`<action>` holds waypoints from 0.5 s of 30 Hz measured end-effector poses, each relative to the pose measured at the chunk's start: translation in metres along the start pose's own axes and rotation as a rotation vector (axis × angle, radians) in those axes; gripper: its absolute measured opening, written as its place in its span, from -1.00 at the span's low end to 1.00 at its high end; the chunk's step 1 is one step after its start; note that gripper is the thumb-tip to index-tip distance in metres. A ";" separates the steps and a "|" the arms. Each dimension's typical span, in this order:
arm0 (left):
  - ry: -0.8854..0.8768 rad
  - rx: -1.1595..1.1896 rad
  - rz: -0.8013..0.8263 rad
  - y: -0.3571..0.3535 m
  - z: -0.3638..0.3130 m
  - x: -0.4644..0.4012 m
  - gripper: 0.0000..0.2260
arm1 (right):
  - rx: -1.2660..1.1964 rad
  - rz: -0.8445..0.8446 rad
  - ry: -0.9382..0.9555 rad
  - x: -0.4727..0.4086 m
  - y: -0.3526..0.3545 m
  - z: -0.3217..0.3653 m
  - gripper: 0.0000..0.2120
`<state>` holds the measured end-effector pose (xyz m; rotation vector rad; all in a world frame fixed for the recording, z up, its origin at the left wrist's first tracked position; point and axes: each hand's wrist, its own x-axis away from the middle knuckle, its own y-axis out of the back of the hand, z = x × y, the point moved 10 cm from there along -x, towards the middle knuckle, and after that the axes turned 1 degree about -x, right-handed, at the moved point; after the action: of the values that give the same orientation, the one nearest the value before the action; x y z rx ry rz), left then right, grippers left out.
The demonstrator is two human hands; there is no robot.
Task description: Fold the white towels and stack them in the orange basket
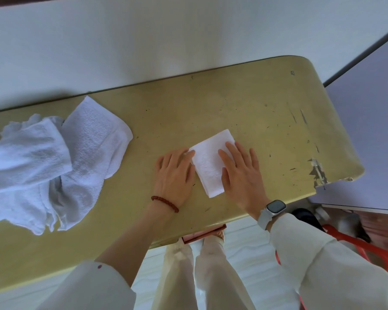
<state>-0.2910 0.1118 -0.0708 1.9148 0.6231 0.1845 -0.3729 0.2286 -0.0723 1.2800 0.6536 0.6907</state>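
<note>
We are pressing the folded towel (211,162) flat near the tabletop's (267,113) front edge, right hand (240,173) open on it, left hand (176,173) open, touching its left side. Its long side is running front to back between our hands. The basket (354,242) is sitting lower right, nearer our right hand.

Folded white towel (207,163), seemingly flat.
</note>
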 end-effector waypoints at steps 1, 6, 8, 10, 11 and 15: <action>0.069 0.005 0.009 0.001 0.004 -0.005 -0.71 | 0.002 0.019 0.028 0.002 -0.004 0.001 -0.58; 0.353 0.116 0.115 -0.005 0.025 -0.026 -0.73 | -0.130 -0.084 0.262 0.019 0.014 0.016 -0.62; 0.363 0.102 0.157 -0.009 0.025 -0.030 -0.75 | -0.179 -0.066 0.404 0.032 0.016 0.031 -0.62; 0.380 0.109 0.202 -0.012 0.027 -0.031 -0.76 | -0.188 -0.027 0.456 0.038 0.011 0.038 -0.65; 0.389 0.118 0.221 -0.014 0.028 -0.031 -0.77 | -0.189 -0.021 0.456 0.038 0.008 0.039 -0.68; 0.395 0.154 0.264 -0.017 0.027 -0.032 -0.83 | -0.229 -0.070 0.449 0.035 0.012 0.039 -0.93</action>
<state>-0.3127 0.0791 -0.0927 2.1255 0.6545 0.7140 -0.3224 0.2330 -0.0563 0.8905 0.9489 0.9771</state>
